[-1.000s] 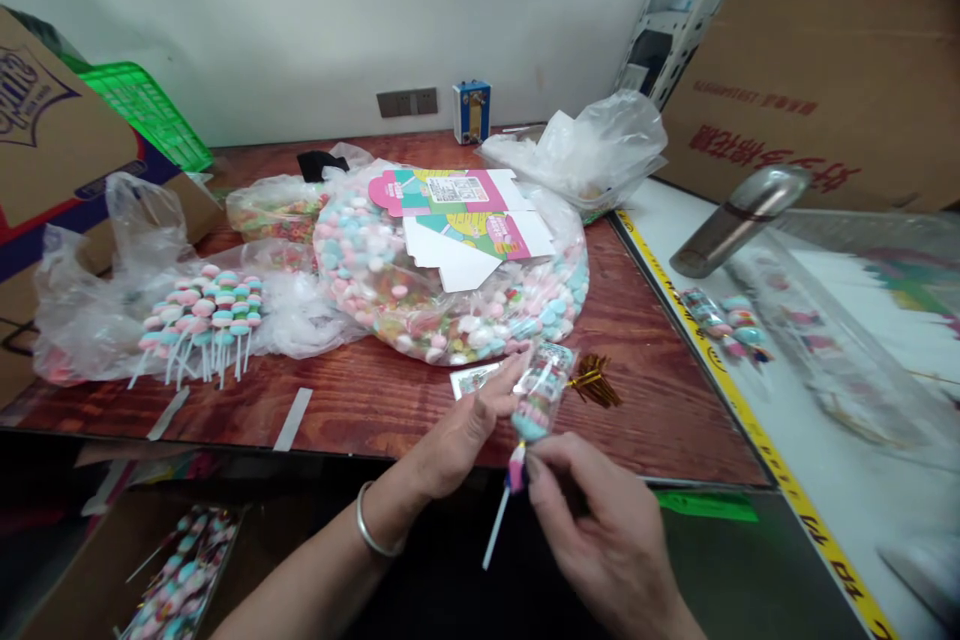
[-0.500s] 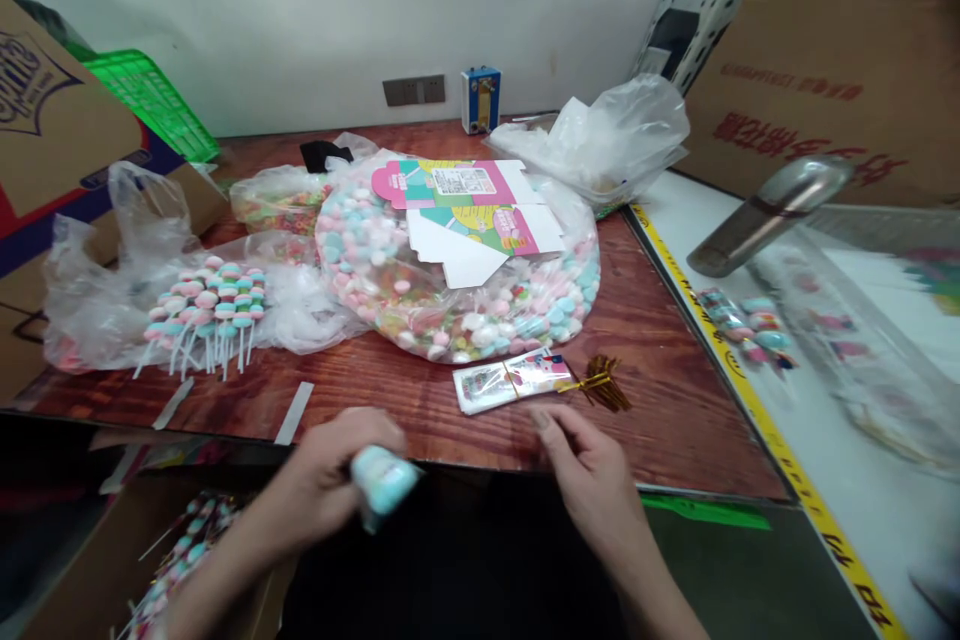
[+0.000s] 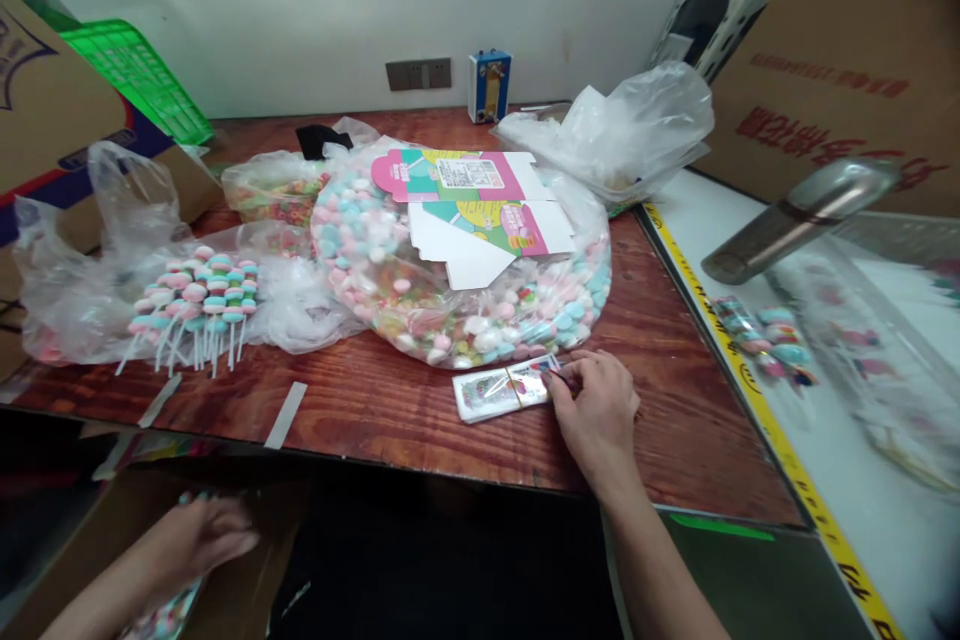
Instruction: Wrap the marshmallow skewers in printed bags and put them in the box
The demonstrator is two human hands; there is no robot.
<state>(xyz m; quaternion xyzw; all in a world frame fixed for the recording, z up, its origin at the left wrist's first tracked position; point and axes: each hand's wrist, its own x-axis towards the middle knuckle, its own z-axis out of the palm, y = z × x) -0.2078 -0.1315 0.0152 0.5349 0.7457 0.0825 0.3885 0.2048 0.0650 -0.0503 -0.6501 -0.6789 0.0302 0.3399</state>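
Observation:
My left hand (image 3: pixel 201 538), blurred, is over the open cardboard box (image 3: pixel 259 560) at the lower left, its fingers loosely stretched and nothing visible between them. Wrapped marshmallow lollipops (image 3: pixel 169 615) lie in the box beneath it. On the table, my right hand (image 3: pixel 596 400) is closed over the gold twist ties, which its fingers mostly hide. Its thumb and fingertips touch the right end of a banded stack of clear printed bags (image 3: pixel 499 390).
Behind the stack lies a large bag of marshmallows (image 3: pixel 442 345) with a flat printed carton (image 3: pixel 480 195) on top. Unwrapped marshmallow skewers (image 3: pixel 217 290) rest on plastic at left. A steel flask (image 3: pixel 795 225) and wrapped candies (image 3: pixel 780 340) are at right.
My left hand has moved down and left from the table edge into the box; the wrapped marshmallow lollipop it held no longer shows. My right hand has reached forward and closed over the twist ties.

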